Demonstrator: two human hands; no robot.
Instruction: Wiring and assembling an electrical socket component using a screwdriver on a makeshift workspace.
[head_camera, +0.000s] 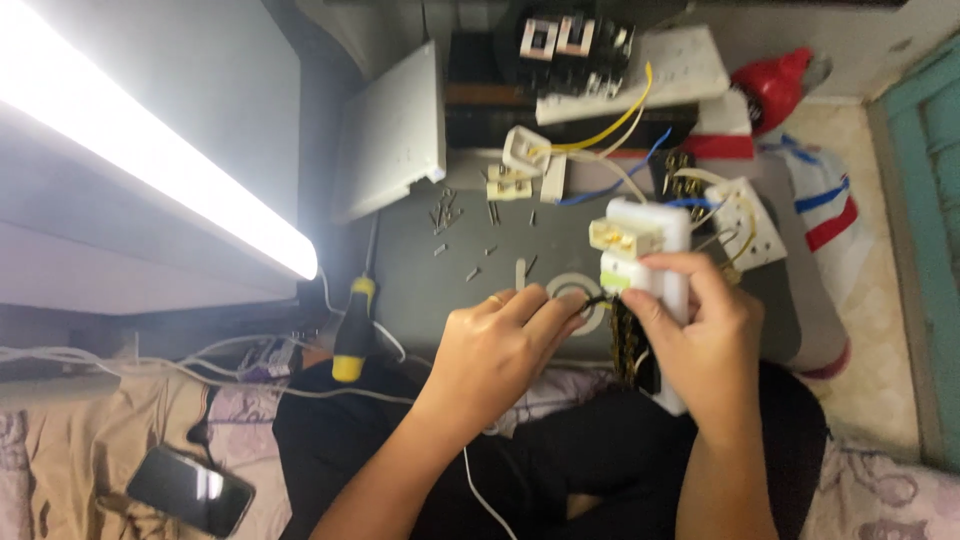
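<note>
Wiring a socket plate (668, 262) over a cluttered dark table (420, 280).
Screws (445, 215) and a screwdriver (352, 335) are lying nearby; right hand (705, 345) is gripping the plate, left hand (495, 350) is pinching a black wire (590, 299).

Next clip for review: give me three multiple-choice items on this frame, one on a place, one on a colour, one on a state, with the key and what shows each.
1. Where does the yellow-and-black-handled screwdriver lie?
A. outward of the left hand
B. on the white socket plate
C. in the right hand

2. What colour is the rectangular plastic switch block held up?
A. red
B. white
C. green

3. What is the left hand doing?
A. lying flat and open
B. holding the dark phone
C. pinching a thin dark wire

Key: 1 A, it lies by the lamp side of the dark work surface; 2 B, the right hand grips a white body; 3 C, fingertips close on the wire.
</note>
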